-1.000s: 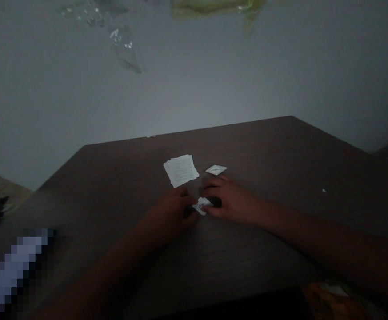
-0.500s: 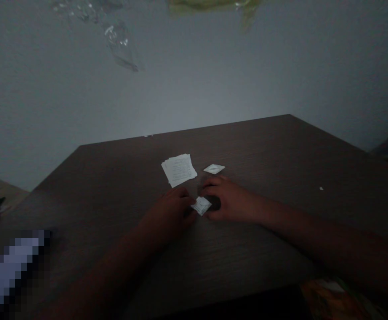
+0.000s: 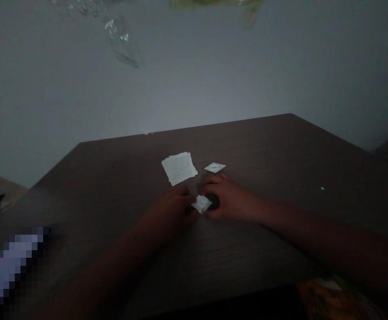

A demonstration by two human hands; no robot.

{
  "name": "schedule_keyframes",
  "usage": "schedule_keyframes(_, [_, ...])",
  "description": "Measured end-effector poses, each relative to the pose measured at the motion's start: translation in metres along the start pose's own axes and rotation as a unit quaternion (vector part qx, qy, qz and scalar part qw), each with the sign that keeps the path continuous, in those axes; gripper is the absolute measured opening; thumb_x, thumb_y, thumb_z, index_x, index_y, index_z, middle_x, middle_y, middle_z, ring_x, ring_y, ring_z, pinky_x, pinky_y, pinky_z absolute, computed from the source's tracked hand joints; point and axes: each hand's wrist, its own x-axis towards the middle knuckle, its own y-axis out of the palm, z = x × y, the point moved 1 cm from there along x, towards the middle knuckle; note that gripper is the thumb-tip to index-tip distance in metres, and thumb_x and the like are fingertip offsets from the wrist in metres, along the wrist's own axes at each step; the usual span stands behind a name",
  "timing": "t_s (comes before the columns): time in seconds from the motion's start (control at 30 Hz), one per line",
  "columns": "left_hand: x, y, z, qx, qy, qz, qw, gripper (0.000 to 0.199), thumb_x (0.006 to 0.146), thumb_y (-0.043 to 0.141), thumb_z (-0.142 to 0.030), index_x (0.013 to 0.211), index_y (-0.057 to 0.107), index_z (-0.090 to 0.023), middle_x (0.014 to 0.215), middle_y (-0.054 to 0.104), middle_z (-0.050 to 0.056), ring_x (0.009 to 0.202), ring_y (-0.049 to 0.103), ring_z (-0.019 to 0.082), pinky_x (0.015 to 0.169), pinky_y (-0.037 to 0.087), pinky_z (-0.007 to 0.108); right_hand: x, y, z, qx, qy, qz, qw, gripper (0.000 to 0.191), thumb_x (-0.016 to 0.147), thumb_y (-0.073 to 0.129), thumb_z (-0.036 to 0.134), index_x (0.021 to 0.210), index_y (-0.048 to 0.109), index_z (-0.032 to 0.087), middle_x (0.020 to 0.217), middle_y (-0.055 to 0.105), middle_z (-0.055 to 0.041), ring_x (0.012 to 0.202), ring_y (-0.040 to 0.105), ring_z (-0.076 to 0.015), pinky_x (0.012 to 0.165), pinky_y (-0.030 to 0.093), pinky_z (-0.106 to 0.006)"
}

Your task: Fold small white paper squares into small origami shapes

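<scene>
A small folded white paper packet (image 3: 202, 204) lies between my two hands on the dark table, close to the near side of the papers. The fingertips of my left hand (image 3: 172, 210) press its left corner, and my right hand (image 3: 229, 198) pinches its right side. Just beyond my hands is a loose stack of small printed white sheets (image 3: 179, 168). A flat diamond-shaped folded paper (image 3: 214, 167) sits to its right, above my right hand and touching neither hand.
The dark wood-grain table (image 3: 247, 146) has a far corner against a grey wall. A tiny white speck (image 3: 322, 188) lies on its right. A pixelated strip (image 3: 10, 266) covers the lower left, and a patterned item (image 3: 320, 298) shows below the near edge.
The small paper has gone from a crumpled shape to a flatter, squarer packet between my fingers. My hands have barely moved, and the view has shifted only slightly.
</scene>
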Motion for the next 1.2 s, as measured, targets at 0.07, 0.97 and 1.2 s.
schedule_keyframes(0.07, [0.0,-0.002,-0.001,-0.005,-0.004,0.004,1.0,0.016,0.109,0.084,-0.029,0.12,0.095,-0.028,0.127,0.083,0.01,0.114,0.082,0.032,0.104,0.066,0.047,0.0,-0.002,0.002,0.006,0.0,0.002,1.0,0.041,0.087,0.11,0.03,0.123,0.091,0.025,0.14,0.083,-0.0121,0.14,0.074,-0.0401,0.126,0.058,-0.062])
schedule_keyframes(0.97, [0.0,0.003,-0.004,0.003,-0.001,-0.007,1.0,0.02,0.111,0.081,-0.025,0.126,0.094,-0.026,0.123,0.079,0.01,0.113,0.079,0.034,0.102,0.065,0.049,0.002,0.0,-0.008,0.018,0.001,-0.002,1.0,0.023,0.103,0.102,0.032,0.122,0.091,0.026,0.141,0.083,-0.0116,0.139,0.075,-0.0362,0.122,0.06,-0.057])
schedule_keyframes(1.2, [-0.001,0.003,-0.005,0.004,-0.006,0.001,1.0,0.011,0.111,0.084,-0.03,0.117,0.092,-0.026,0.122,0.079,0.01,0.113,0.08,0.035,0.105,0.063,0.053,0.002,0.0,-0.009,0.006,-0.009,0.006,1.0,0.037,0.092,0.108,0.031,0.125,0.09,0.027,0.141,0.081,-0.0124,0.138,0.074,-0.0393,0.12,0.06,-0.06])
